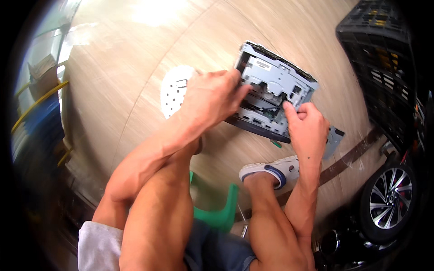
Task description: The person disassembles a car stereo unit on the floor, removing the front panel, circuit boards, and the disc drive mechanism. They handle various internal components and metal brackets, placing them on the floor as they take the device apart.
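Note:
A silvery metal disc-drive-like unit (275, 74) with a dark front strip is held tilted above the floor, its inner mechanism exposed. My left hand (212, 92) grips its left edge, fingers behind and thumb across the near left part. On the right edge my right hand (307, 126) is closed, its thumb pressed on the metal next to the opening in the middle. The fingers under the unit are hidden. Beside my right wrist, a flat grey metal plate (333, 142) lies on the floor. A small green-ended piece (276, 143) shows just below the unit.
Black plastic crates (375, 67) stand at the right, with a car wheel (391, 198) nearer me. Part of a green stool (217, 214) shows between my legs. My white clogs (174, 92) rest on the tiled floor (113, 58). A yellow-railed rack (38, 106) stands left.

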Tool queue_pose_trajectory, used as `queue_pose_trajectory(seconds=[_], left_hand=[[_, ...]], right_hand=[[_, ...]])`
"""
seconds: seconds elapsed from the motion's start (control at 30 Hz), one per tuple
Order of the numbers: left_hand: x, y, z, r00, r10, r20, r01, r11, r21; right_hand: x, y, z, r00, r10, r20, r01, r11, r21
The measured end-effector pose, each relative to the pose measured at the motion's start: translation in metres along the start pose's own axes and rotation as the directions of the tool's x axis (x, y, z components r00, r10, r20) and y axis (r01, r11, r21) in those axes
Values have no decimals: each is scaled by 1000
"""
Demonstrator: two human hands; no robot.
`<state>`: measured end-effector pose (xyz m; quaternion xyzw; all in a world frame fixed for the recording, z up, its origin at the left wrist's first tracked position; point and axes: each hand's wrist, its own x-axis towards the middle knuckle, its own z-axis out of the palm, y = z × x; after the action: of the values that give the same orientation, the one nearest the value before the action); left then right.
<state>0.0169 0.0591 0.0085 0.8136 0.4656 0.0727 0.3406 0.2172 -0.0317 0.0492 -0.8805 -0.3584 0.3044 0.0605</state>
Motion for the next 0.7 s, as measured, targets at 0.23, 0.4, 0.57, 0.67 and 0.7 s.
queue_pose_trajectory(seconds=[0.23, 0.4, 0.57, 0.67, 0.7], left_hand=[[-7, -2, -3, 998, -63, 2, 62, 991, -120], [-5, 0, -2, 996, -85, -33, 83, 996, -38], [-4, -1, 2, 993, -95, -69, 92, 995, -49], [-3, -1, 4, 995, -53, -88, 50, 998, -39], [-3, -1, 4, 995, -47, -86, 44, 998, -40]], right_hand=[[0, 14, 17, 999, -28, -39, 28, 999, -15], [0, 10, 14, 999, -42, -7, 41, 994, -101], [1, 14, 15, 998, -53, 15, 54, 996, -67], [2, 13, 12, 998, -59, 24, 60, 998, -27], [2, 14, 13, 998, -55, 20, 56, 998, -27]])
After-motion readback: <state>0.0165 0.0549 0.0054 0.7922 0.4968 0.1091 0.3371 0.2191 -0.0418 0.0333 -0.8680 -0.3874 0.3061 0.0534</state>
